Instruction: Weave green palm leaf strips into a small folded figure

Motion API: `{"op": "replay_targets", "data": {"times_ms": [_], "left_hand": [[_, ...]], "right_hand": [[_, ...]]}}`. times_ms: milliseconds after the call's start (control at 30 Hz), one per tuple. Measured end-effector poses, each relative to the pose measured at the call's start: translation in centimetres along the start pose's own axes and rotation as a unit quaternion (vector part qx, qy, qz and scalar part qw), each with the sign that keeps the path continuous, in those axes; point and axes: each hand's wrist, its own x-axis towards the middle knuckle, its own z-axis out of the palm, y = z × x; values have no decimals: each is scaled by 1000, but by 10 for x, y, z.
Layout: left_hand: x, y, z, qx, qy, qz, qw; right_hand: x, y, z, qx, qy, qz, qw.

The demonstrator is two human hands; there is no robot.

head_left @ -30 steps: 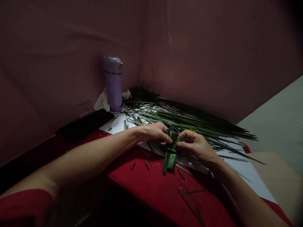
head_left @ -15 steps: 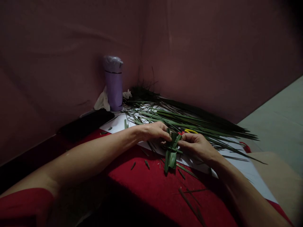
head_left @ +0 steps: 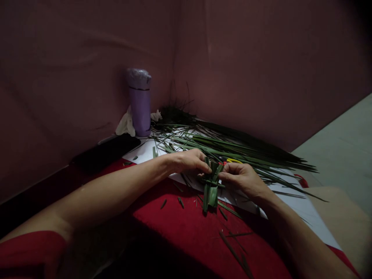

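Note:
A small piece of folded green leaf strips (head_left: 211,188) is held between both hands over the red cloth (head_left: 186,232). My left hand (head_left: 190,161) pinches its upper left part with closed fingers. My right hand (head_left: 242,176) grips its right side, fingers curled. The strip ends hang down toward me. A long pile of green leaf blades (head_left: 232,149) lies just behind the hands on white paper (head_left: 293,201). A yellow-handled tool (head_left: 234,160) peeks out behind my right hand.
A purple flask (head_left: 140,102) stands in the wall corner beside crumpled white tissue (head_left: 124,124). A black phone (head_left: 106,153) lies left of the paper. Short leaf offcuts (head_left: 180,202) are scattered on the red cloth. Pale floor (head_left: 343,151) lies to the right.
Both hands have shifted slightly upward and closer together on the folded leaf piece; the hanging strip ends moved a little to the right. Nothing else moved.

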Motion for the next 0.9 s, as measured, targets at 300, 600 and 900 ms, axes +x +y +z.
{"op": "replay_targets", "data": {"times_ms": [300, 600, 900], "left_hand": [[-3, 4, 2, -8, -6, -2, 1000], [-3, 2, 2, -11, -21, -1, 1000], [-1, -1, 1, -45, -29, -14, 998]], "right_hand": [[-1, -4, -1, 8, 5, -19, 1000], [0, 0, -3, 46, -22, 3, 999], [1, 8, -2, 65, -32, -13, 997]]}}
